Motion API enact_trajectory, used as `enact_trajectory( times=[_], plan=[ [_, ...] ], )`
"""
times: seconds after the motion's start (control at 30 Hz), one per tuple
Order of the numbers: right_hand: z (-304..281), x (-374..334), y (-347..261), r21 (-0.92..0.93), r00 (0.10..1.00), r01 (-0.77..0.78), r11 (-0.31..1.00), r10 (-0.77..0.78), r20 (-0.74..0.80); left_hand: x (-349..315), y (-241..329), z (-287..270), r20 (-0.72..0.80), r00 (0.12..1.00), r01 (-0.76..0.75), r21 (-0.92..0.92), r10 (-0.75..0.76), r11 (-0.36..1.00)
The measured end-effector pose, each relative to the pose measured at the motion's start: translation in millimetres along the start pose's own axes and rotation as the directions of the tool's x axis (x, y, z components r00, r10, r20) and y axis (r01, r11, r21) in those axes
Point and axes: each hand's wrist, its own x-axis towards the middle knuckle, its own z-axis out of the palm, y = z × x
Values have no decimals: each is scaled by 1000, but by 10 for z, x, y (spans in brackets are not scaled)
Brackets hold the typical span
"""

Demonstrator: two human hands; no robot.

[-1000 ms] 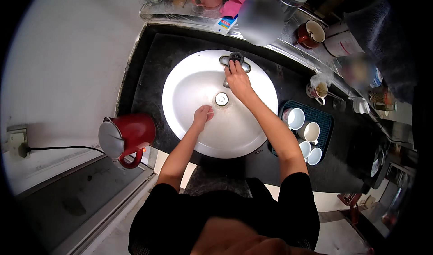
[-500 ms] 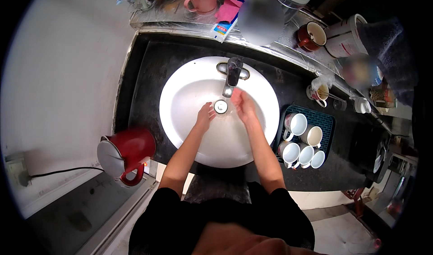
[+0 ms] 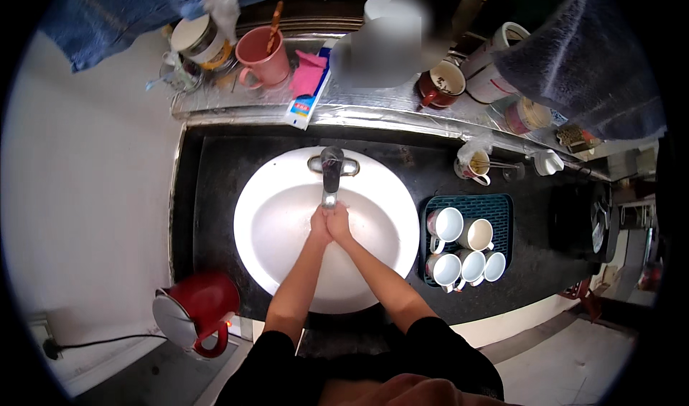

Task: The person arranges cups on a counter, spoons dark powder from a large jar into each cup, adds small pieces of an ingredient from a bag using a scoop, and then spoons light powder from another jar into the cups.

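Tap (image 3: pixel 330 182) on the sink (image 3: pixel 244 227) seems stiff, perhaps slippery, best gripped by its lever (image 3: pixel 331 160); beneath, my left fingers (image 3: pixel 318 219) and right fingers (image 3: pixel 337 216) meet, how open or full I cannot tell.

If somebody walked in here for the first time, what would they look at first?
Probably the big white sink in the middle, with the left hand and right hand close together under the tap. Next might come the shiny red kettle to the left of the sink. Then, to its right, five cups crowd a dark green tray.
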Motion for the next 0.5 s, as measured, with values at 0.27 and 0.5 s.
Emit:
enact_trajectory(
  times=[0.27,0.5],
  plan=[
    [191,-241,153,-231,923,-374,898,386,5,410,-205,-561,-49,991,133,136,-127,982],
    [-351,-368,103,-272,909,-359,893,401,117,-848,-216,393,-152,984,177,767,-94,617]
  ],
)
